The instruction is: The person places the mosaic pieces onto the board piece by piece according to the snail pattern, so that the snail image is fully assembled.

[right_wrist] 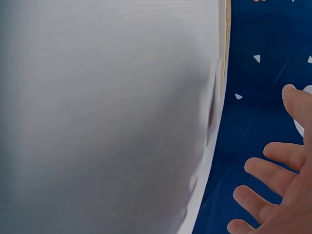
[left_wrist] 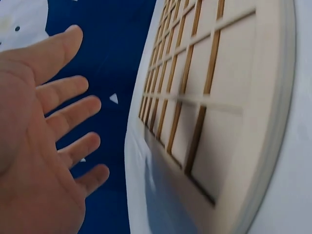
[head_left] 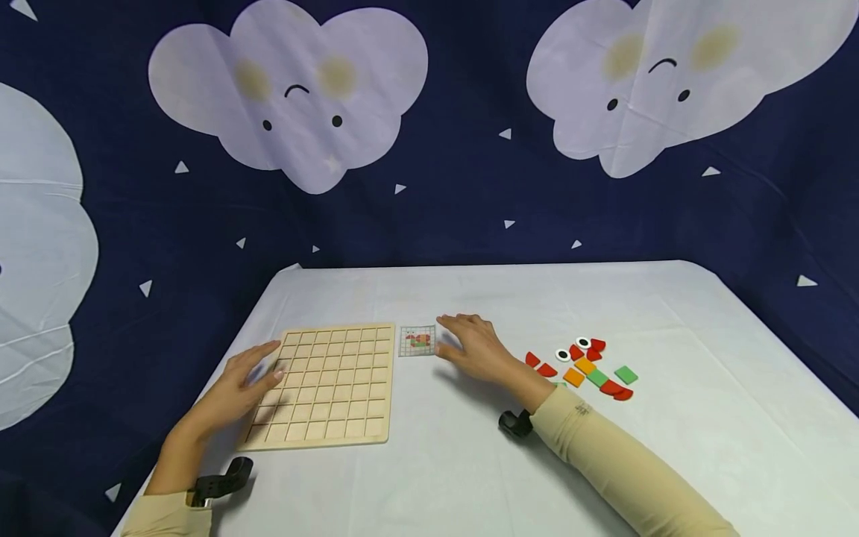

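Observation:
A square wooden grid board point(head_left: 335, 380) lies flat on the left of the table. Over its left edge hovers my left hand point(head_left: 235, 384), fingers spread and holding nothing; the left wrist view shows the same open palm point(left_wrist: 39, 146) beside the board point(left_wrist: 263, 112). Just right of the board lies a small pattern card point(head_left: 417, 341), printed with a grid and a coloured picture. My right hand point(head_left: 479, 350) is beside the card's right edge, its fingers extended and empty. In the right wrist view that hand point(right_wrist: 287, 190) appears with fingers apart.
Right of my right hand lie several loose flat pieces: red quarter-rounds point(head_left: 546, 370), orange squares point(head_left: 573, 377), green squares point(head_left: 626, 374) and round eye pieces point(head_left: 562, 356). A white cloth point(head_left: 456, 477) covers the table. Behind it hangs a dark blue curtain point(head_left: 456, 209) with clouds.

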A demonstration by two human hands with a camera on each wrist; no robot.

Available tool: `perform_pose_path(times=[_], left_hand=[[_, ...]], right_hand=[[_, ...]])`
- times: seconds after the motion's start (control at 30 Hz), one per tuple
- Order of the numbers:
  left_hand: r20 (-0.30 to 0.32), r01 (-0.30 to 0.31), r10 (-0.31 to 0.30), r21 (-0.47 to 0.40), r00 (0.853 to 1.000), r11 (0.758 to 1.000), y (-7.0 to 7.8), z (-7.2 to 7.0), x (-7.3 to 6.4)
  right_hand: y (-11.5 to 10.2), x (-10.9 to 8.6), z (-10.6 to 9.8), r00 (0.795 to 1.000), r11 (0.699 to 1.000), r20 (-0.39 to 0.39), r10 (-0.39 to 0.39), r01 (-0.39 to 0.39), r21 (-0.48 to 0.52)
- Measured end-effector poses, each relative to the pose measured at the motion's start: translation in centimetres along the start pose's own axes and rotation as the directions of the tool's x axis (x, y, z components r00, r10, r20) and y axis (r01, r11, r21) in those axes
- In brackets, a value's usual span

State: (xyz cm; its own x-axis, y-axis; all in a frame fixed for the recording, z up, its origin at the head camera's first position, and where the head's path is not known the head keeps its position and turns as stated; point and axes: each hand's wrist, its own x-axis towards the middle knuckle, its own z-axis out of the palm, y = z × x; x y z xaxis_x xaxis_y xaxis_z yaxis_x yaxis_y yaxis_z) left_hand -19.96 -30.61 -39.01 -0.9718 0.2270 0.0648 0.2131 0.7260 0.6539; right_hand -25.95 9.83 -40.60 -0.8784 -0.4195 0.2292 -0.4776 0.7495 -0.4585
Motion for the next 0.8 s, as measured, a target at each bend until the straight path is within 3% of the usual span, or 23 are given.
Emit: perform_pose_path(times=[0.17,0.47,0.8], left_hand=[[0.023,-0.018,0.019,-0.038,1.0,0.999,-1.3,-0.4,-0.1],[0.062,0.017,-0.013,-0.074,0.998,0.997,-3.2,-1.2,-0.2],[0.054,-0.125,0.129,-0.061,0.99,0.99,-5.3,-1.5,-0.3]], right_hand=[[-0.3,0.9,0.4,0.999,1.0,0.036,0.014,-0.014,0.007],[-0.6,2.4,1.2,0.994,0.998,0.092,0.056,-0.058,0.011],[-0.6,3.5,1.9,0.983,0.991,0.123,0.135,-0.136,-0.001]])
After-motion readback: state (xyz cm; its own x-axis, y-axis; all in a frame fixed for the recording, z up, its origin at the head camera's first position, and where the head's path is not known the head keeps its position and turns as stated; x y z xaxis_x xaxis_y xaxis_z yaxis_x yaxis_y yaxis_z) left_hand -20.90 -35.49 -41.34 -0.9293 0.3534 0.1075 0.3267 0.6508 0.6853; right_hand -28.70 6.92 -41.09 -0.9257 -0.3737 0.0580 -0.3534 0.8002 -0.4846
